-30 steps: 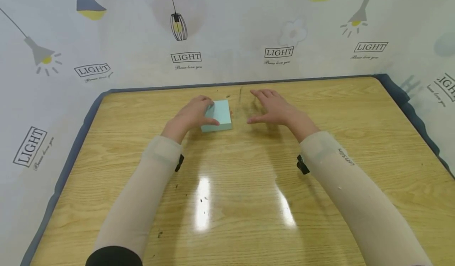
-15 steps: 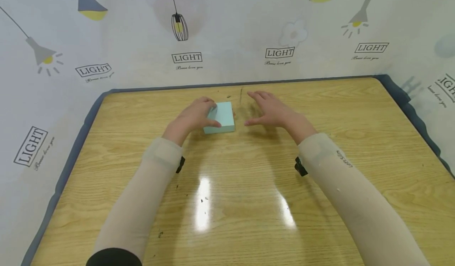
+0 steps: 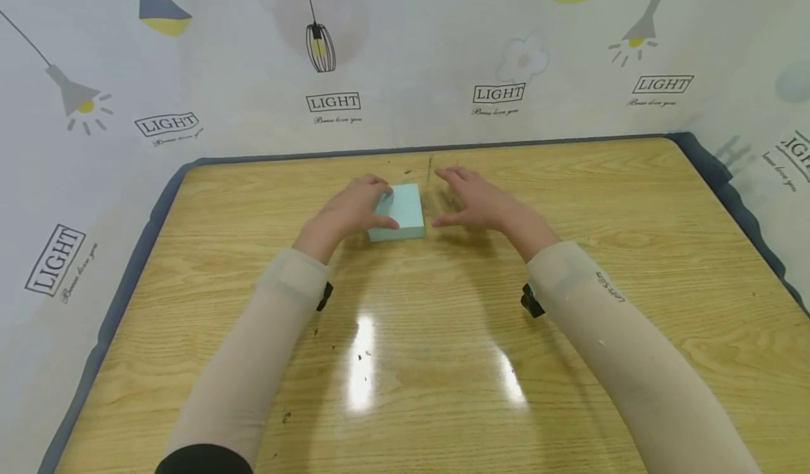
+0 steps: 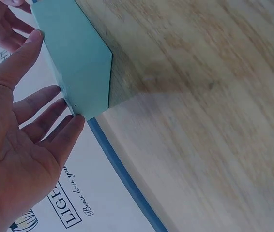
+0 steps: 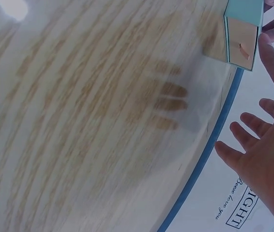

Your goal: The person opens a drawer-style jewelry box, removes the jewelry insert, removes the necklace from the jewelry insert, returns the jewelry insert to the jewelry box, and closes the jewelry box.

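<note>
Box (image 3: 405, 207), pale mint-green, flat and square-topped with smooth sides, sits at the centre of the head frame, towards the far side of a glossy yellow-brown wood-grain bench (image 3: 430, 305). The person's left hand (image 3: 354, 210) holds its left end, thumb at the near edge and the other fingers clamped at the far one; whether the box is raised off the bench, I cannot tell. The right wrist view shows the box at the upper right, with a beige end panel (image 5: 238, 41) bearing a small strip-like tab (image 5: 244, 51). The person's right hand (image 3: 484, 203), right of centre, has its fingers apart and its thumb spread from them, just beside the box's right end, with a gap showing from the head. Cream long sleeves (image 3: 623, 347) reach in from the lower corners, each with a small black wrist device (image 3: 533, 301). A blue-grey strip (image 4: 124, 169) edges the bench; behind it, a white wall covering (image 3: 411, 45) carries printed lamps and the word "LIGHT".
</note>
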Motion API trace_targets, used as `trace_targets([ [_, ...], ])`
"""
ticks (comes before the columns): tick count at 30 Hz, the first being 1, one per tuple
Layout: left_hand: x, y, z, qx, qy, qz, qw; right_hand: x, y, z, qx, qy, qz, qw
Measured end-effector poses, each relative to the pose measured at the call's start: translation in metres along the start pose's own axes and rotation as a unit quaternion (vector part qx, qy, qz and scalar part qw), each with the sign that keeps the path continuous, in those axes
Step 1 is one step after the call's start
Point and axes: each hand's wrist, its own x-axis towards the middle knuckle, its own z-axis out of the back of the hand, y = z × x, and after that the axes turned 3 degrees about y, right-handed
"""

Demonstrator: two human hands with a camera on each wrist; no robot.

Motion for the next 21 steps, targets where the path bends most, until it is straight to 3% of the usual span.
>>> trace_targets([
  [21, -0.0023, -0.0067, -0.0047, 0.004, 0.002, -0.010, 0.9999, 0.0008, 0.0057, -0.0050, 0.025, -0.005, 0.021, 0.9994],
])
